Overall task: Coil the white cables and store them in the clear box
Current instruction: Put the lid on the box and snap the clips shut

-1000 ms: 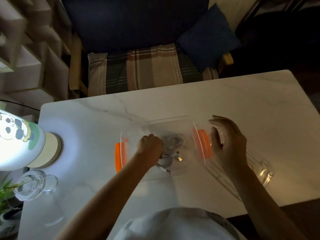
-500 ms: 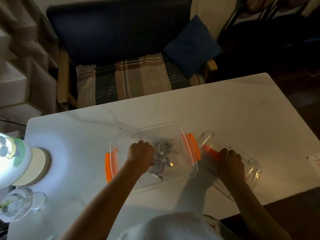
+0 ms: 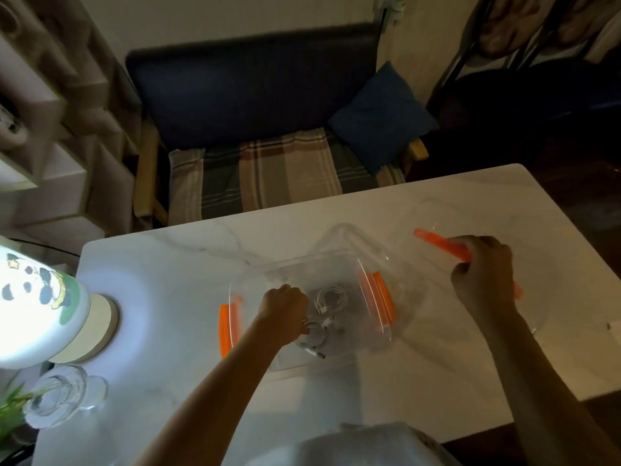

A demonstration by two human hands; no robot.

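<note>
The clear box [image 3: 336, 261] with orange side handles stands in the middle of the white marble table [image 3: 168, 264]. Inside it lie coiled white cables [image 3: 331, 299]. My left hand [image 3: 285, 307] reaches into the box, fingers curled around one white cable coil [image 3: 311, 339] near the box's front. My right hand [image 3: 484, 277] is to the right of the box, closed on the orange edge of the clear lid [image 3: 437, 243], which it holds tilted above the table. The rest of the lid is faint and hard to make out.
A lit panda lamp [image 3: 37, 304] and a glass vase [image 3: 57, 395] stand at the table's left end. Behind the table is a dark sofa with a plaid cushion [image 3: 268, 169] and a blue pillow [image 3: 379, 119]. A small paper [image 3: 615, 326] lies at the right edge.
My right hand has taken the clear lid off the table beside the box and carried it up and to the right. My left hand stays in the box on the cables.
</note>
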